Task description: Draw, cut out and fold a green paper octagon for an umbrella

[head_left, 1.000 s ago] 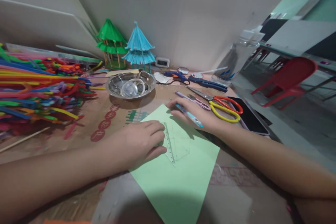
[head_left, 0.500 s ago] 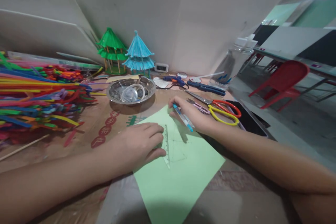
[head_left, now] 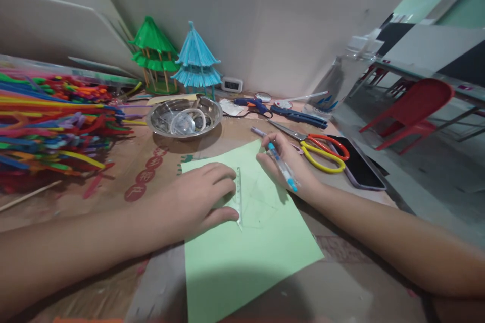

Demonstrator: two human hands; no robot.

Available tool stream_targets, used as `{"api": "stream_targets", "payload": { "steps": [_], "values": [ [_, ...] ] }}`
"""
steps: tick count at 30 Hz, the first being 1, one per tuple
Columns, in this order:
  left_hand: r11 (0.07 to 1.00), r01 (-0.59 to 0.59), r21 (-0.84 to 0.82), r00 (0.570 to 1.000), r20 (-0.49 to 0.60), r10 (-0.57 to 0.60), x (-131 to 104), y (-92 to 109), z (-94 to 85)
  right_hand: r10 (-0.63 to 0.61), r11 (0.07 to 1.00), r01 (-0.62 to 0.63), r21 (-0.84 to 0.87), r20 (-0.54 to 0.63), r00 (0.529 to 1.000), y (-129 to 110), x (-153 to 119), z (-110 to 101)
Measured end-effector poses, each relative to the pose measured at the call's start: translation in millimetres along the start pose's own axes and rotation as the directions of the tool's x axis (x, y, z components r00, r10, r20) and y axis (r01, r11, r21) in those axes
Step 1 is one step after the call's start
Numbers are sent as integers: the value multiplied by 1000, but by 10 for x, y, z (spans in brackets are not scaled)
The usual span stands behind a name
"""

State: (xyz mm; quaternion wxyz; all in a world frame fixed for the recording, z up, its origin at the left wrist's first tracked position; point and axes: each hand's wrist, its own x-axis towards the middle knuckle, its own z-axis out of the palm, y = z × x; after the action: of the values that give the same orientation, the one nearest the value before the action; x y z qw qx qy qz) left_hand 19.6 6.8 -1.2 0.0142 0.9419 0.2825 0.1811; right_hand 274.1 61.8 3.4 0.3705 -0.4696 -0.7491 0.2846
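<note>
A sheet of light green paper (head_left: 242, 267) lies at an angle before me, with faint pencil-thin lines drawn on it. My left hand (head_left: 206, 194) presses a clear triangle ruler (head_left: 239, 186) to the sheet, thumb and fingers on its left side; the palm hides part of it. On the sheet's right edge rests my right hand (head_left: 288, 161), its fingers curled around a clear pen with blue ends (head_left: 282, 166). The pen slants across the hand, its lower blue end pointing back toward the wrist.
Behind the paper are a metal bowl (head_left: 151, 123) with clear items, green (head_left: 153, 43) and blue (head_left: 196, 55) pavilion models, and a glue gun (head_left: 255, 105). Scissors (head_left: 322, 161) and a phone (head_left: 358, 166) lie right. Pipe cleaners (head_left: 56, 131) pile up left.
The green sheet has turned a little. My right hand has shifted right with the pen, while my left hand stays at the ruler. The view has tilted slightly downward.
</note>
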Motion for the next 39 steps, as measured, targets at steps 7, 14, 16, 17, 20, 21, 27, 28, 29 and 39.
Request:
{"api": "stream_targets", "payload": {
  "steps": [7, 14, 16, 17, 20, 21, 27, 28, 29, 39],
  "values": [
    [1000, 7, -19, 1000, -1, -8, -9, 7, -13, 50, 999, -51, -19, -44, 998, -55, -17, 0],
    [981, 172, -87, 980, 117, -162, 27, -127, -37, -14, 1000, 15, 8, -37, 999, -9, 27, -14],
    [982, 170, -77, 980, 116, -160, 24, -129, -30, -38, 999, 38, 16, -21, 999, 37, 81, -27],
    [987, 149, -61, 984, 102, -143, 20, -123, -23, -40, 999, 40, 20, -10, 999, 62, 106, -32],
    [999, 51, 4, 998, 24, -51, 10, -82, 13, -31, 999, 31, 10, 8, 999, 123, 153, -33],
    [1000, 17, 22, 1000, -8, -17, 8, -66, 28, -35, 999, 35, -2, 5, 999, 135, 157, -29],
    [996, -48, 71, 992, -111, 55, 27, -37, 71, -56, 998, 55, -39, -8, 998, 104, 119, -24],
    [996, -43, 84, 993, -105, 51, 29, -49, 64, -54, 998, 54, -41, 0, 999, 89, 106, -27],
    [995, -36, 98, 994, -96, 45, 28, -63, 53, -51, 998, 51, -44, 11, 999, 73, 91, -29],
    [995, -31, 97, 998, -50, 36, -14, -82, 9, -40, 996, 42, -75, 28, 999, 15, 47, -12]
  ]
}}
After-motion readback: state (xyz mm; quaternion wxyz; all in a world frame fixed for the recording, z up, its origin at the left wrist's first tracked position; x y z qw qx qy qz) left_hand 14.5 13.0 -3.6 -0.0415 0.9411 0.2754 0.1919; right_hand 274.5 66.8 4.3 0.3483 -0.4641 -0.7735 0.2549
